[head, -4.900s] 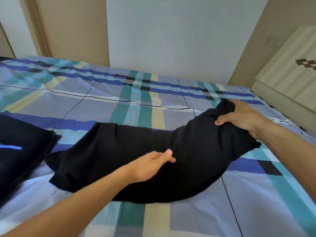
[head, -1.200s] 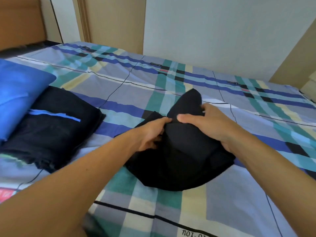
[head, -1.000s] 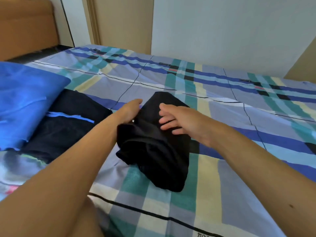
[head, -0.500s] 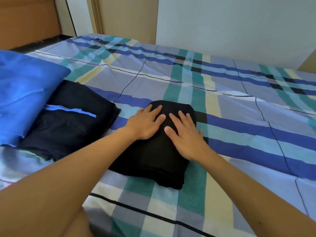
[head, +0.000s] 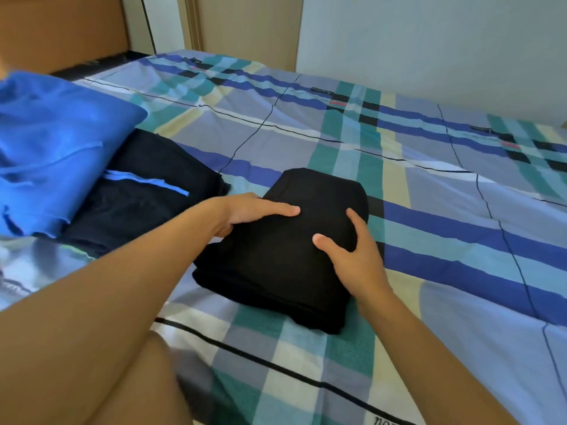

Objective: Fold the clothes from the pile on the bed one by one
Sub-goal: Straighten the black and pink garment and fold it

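Centre of frame: one folded black garment (head: pixel 294 240) lies flat on the bed (head: pixel 445 234), and both hands are on it. The left hand (head: pixel 245 213) clasps its left edge, one digit across the top and the others curled down at the side. The right hand (head: pixel 352 256) clasps the right edge, thumb on top, outer fingers hidden over the side.

Count: 3 folded pieces, 2 hands. A dark navy garment (head: pixel 147 191) with a light-blue strip sits just left of the black one, with a narrow strip of sheet between them. A blue garment (head: pixel 55 148) overlaps the navy one at far left.

Open plaid sheet runs right of and beyond the bundle to the wall (head: pixel 429 50). A wooden headboard (head: pixel 61 26) fills the upper left. The left side is blocked by the two folded pieces.
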Action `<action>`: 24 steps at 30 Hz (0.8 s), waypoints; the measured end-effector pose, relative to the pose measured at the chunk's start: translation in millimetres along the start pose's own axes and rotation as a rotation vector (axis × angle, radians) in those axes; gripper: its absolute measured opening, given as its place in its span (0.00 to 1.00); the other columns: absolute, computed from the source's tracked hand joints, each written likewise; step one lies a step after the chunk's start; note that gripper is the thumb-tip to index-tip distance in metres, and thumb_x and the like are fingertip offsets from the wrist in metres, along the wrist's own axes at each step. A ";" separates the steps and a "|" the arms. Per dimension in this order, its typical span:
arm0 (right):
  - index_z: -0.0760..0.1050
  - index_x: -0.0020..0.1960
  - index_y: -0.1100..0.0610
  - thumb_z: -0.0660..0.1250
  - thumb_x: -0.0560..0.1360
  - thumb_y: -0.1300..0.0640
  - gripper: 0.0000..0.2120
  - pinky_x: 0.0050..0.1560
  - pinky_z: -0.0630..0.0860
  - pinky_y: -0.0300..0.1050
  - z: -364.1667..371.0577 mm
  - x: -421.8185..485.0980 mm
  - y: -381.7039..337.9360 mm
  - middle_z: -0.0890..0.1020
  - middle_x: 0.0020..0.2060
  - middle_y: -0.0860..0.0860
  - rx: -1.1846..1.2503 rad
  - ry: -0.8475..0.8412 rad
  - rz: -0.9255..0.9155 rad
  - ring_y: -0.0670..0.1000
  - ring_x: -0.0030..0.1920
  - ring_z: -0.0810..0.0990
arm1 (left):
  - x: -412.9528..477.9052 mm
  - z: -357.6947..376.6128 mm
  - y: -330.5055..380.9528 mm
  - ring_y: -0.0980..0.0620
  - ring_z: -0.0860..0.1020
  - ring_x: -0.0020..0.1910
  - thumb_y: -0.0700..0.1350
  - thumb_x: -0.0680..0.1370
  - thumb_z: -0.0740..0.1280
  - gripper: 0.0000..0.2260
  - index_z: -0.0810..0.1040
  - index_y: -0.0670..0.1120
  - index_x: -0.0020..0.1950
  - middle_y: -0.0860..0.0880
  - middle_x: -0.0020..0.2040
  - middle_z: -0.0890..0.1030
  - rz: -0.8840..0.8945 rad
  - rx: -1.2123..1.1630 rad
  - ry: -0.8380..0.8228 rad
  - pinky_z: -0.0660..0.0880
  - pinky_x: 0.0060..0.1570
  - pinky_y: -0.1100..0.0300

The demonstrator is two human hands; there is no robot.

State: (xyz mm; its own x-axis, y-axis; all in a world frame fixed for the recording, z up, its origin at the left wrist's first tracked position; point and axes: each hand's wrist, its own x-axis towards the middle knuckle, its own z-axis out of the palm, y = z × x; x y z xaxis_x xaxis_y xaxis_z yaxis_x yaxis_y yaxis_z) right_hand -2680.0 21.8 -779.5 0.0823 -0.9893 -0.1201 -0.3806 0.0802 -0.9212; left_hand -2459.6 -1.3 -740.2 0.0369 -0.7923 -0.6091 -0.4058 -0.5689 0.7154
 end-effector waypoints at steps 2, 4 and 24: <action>0.63 0.75 0.36 0.78 0.68 0.46 0.40 0.68 0.74 0.57 -8.3 3.8 0.2 0.69 0.73 0.46 0.131 -0.008 0.040 0.52 0.69 0.72 | -9.8 -1.9 -7.3 0.47 0.85 0.52 0.63 0.69 0.75 0.27 0.81 0.46 0.59 0.47 0.53 0.86 -0.010 -0.187 -0.104 0.79 0.58 0.50; 0.68 0.71 0.34 0.82 0.62 0.45 0.41 0.66 0.76 0.59 -17.0 5.9 1.3 0.72 0.71 0.46 0.244 -0.046 0.088 0.54 0.67 0.75 | -16.5 1.6 -9.2 0.48 0.85 0.48 0.59 0.73 0.72 0.19 0.83 0.46 0.54 0.48 0.48 0.87 -0.012 -0.286 -0.144 0.80 0.53 0.54; 0.69 0.73 0.39 0.72 0.71 0.58 0.33 0.66 0.71 0.42 105.4 77.8 -357.3 0.76 0.66 0.44 -0.175 -0.715 -0.675 0.47 0.65 0.76 | -174.9 -117.2 16.9 0.55 0.82 0.55 0.52 0.68 0.77 0.24 0.72 0.58 0.61 0.59 0.56 0.83 0.741 -1.158 0.917 0.79 0.58 0.51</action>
State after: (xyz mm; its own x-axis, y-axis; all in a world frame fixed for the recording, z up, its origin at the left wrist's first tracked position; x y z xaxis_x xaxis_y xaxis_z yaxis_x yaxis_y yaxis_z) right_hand -2440.6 -71.0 -498.6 0.8446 -0.5106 0.1608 -0.1755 -0.5478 -0.8180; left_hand -2365.9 101.8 -581.5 0.8216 -0.5677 0.0509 0.2579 0.4498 0.8551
